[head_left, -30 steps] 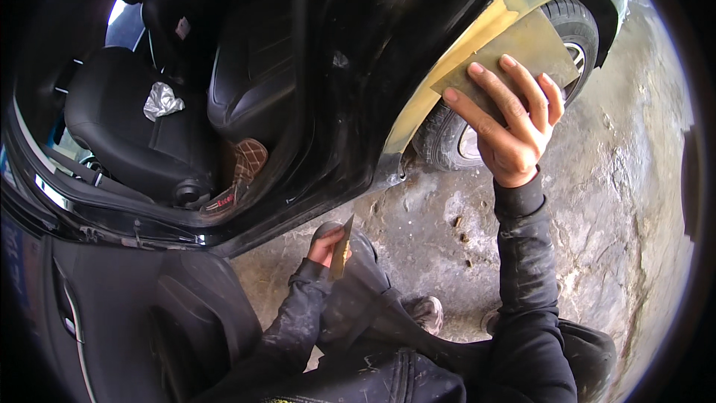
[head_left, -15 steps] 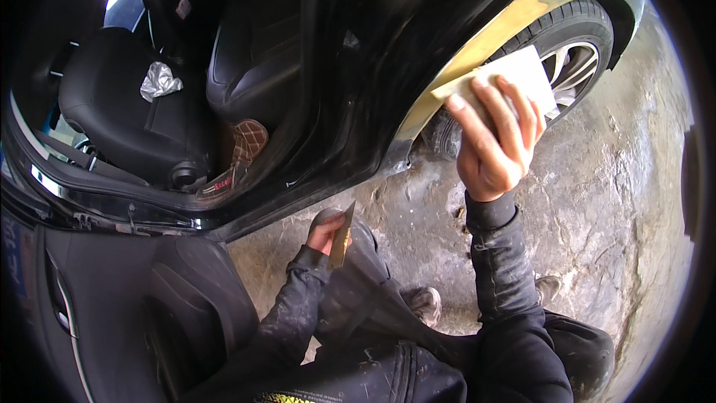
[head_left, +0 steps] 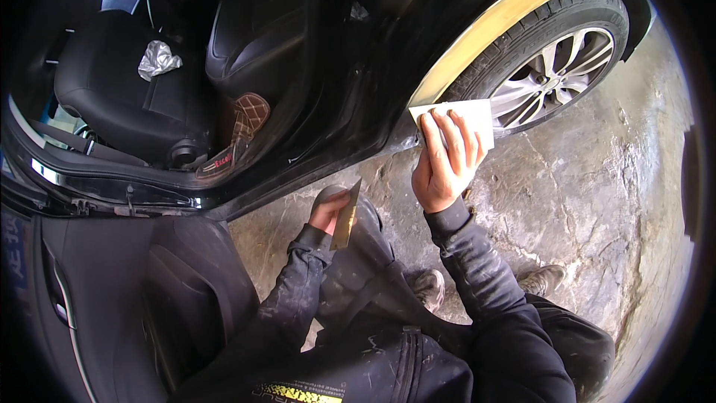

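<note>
The white card is a flat, pale sheet, and there is just one of it. The right hand presses it against the black car, low down at the front end of the yellow strip that curves over the wheel. Four fingers lie spread flat on the card, so this hand is pushing on it and not wrapped around it.

The left hand is lower, near the person's knee. It is closed around one flat metal scraper, which points up and has tan paste on its blade.

One car door stands open on the left. Inside are two dark seats, and one crumpled silver wrapper lies on the nearer seat. Two shoes stand on the stained concrete floor.
</note>
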`<state>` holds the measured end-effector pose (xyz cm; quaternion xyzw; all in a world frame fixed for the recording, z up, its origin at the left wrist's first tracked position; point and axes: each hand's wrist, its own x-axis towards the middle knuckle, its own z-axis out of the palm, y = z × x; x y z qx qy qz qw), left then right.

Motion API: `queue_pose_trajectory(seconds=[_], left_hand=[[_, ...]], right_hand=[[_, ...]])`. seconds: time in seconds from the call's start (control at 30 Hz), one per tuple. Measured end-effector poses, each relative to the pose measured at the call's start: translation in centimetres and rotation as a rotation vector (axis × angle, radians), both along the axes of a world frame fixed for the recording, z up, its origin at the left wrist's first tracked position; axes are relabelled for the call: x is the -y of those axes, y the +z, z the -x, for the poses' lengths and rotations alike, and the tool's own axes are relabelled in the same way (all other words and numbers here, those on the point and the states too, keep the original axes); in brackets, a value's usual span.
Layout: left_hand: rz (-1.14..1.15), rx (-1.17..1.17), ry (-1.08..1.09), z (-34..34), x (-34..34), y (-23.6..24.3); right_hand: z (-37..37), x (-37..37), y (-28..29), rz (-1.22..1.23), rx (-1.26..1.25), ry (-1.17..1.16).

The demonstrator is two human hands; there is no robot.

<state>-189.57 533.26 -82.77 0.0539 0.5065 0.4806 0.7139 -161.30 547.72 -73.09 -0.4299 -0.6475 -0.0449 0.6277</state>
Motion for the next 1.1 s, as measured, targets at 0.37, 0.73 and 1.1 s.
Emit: queue_pose_trajectory(seconds=[0.37,0.73,1.1], left_hand=[[-0.075,0.063,0.024,0.7,0.4,-0.8],[-0.161,0.182,-0.071,0.1,-0.2,-0.5],[-0.166,0.076,0.127,-2.6,-1.5,2.2]], right_hand=[[1.5,-0.7,-2.6,-0.044,0.073,0.003],[0.2,1.2,-3.6,0.078,0.123,0.151],[-1.4,1.0,-5.0,1.045,-1.505,0.560]])
